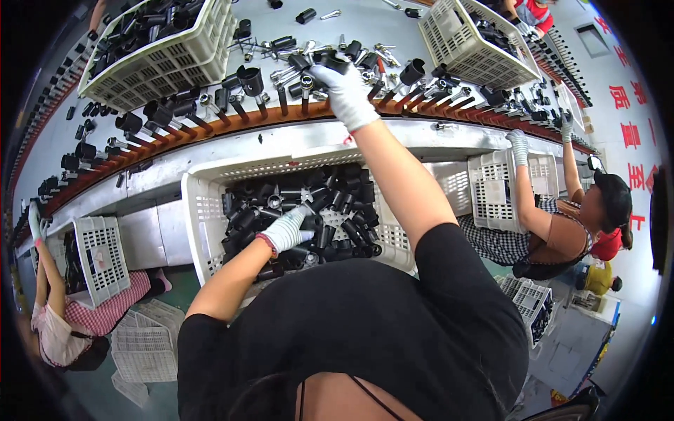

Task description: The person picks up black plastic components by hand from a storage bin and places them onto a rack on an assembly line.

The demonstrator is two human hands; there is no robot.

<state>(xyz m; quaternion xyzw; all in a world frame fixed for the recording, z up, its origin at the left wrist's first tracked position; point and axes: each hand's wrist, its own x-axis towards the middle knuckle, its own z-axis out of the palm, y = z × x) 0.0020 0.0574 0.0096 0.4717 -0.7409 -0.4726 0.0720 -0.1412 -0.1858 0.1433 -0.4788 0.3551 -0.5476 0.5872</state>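
My left hand (pixel 283 232), in a white striped knit glove, is down among black cylindrical parts (pixel 246 214) in a white plastic crate (pixel 203 224) before me. Its thumb and fingers are closed around one black cylindrical part (pixel 312 222). With the arm stretched forward, my right hand (pixel 345 92), gloved too, reaches over the bench's rack edge. Its fingers close at a black cylindrical cap (pixel 338 64), partly hidden by the glove. Nearby, black caps and shiny metal socket pieces (pixel 306 85) stand on or lie beside a reddish-brown rack (pixel 246 121).
White crates heaped with black parts stand on the bench at left (pixel 158 67) and right (pixel 484 49). Co-workers sit at far left (pixel 63 316) and right (pixel 562 217), each with a crate. Stacked empty-looking crates (pixel 147 340) stand on the floor.
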